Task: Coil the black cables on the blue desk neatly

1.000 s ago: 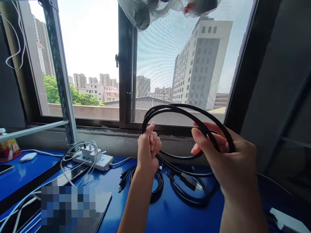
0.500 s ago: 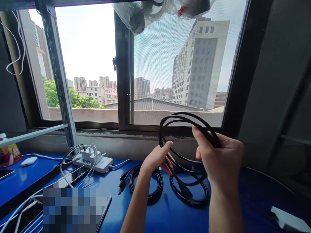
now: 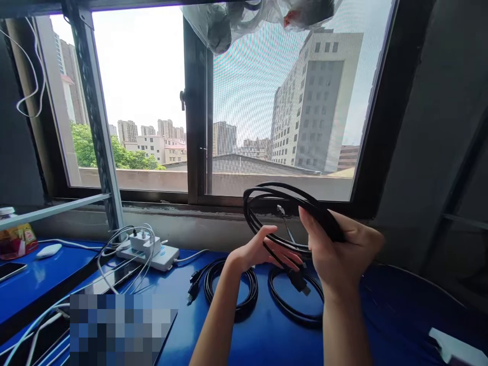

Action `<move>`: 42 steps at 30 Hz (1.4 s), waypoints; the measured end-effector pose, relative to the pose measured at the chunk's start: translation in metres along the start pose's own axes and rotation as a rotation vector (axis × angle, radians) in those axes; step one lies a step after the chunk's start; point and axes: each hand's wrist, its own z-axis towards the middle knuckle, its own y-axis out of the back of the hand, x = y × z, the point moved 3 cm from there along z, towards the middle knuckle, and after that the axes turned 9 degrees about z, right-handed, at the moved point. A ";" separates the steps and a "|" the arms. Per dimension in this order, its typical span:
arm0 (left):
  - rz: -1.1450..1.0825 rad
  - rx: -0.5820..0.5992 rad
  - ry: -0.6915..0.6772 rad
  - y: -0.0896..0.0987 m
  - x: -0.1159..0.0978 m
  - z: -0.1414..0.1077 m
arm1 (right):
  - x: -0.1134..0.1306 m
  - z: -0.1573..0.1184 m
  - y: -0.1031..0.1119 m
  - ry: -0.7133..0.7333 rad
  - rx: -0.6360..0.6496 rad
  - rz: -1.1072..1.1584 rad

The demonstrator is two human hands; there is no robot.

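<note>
Held up above the blue desk (image 3: 259, 343) is a loosely looped black cable (image 3: 324, 216). My right hand (image 3: 339, 254) is closed around the bundled loops at their right side. My left hand (image 3: 259, 249) is open at the loops' lower left, thumb raised and fingers stretched out. A strand leading to a black plug (image 3: 299, 282) crosses in front of its fingers; whether they touch it I cannot tell. Another small plug end (image 3: 281, 209) shows inside the loops. Below lie two coiled black cables, a left coil (image 3: 251, 300) and a right coil (image 3: 282, 307), partly covered by my hands.
A white power strip (image 3: 163, 258) with adapters and tangled white cords stands at the left. A blurred-out flat device (image 3: 122, 325) lies at the front left. A metal shelf post (image 3: 95, 117) rises before the window. A white object (image 3: 453, 348) sits at the lower right.
The held loops have drawn closer together and tilted. My left hand has moved slightly right and its fingers have opened out. The plug end now hangs higher, and a second end shows.
</note>
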 end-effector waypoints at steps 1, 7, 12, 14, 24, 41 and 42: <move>-0.022 -0.039 -0.040 -0.001 -0.003 0.000 | -0.001 -0.001 0.000 -0.003 -0.008 0.028; -0.220 -0.478 -0.264 0.000 -0.025 -0.005 | -0.017 0.000 -0.007 -0.252 -0.135 0.304; -0.362 -0.754 -0.419 0.007 -0.035 -0.011 | -0.040 0.000 -0.017 -0.564 -0.080 0.338; -0.392 -0.833 -0.462 0.011 -0.037 -0.016 | -0.046 -0.001 -0.018 -0.623 -0.024 0.291; -0.045 -0.981 -0.243 0.034 -0.043 -0.046 | -0.053 -0.004 -0.015 -0.328 0.264 0.026; -0.176 -0.678 -0.204 0.020 -0.050 -0.053 | -0.052 -0.002 -0.015 -0.063 0.346 -0.089; -0.165 -0.690 -0.215 0.020 -0.050 -0.054 | -0.052 -0.002 -0.015 -0.062 0.341 -0.093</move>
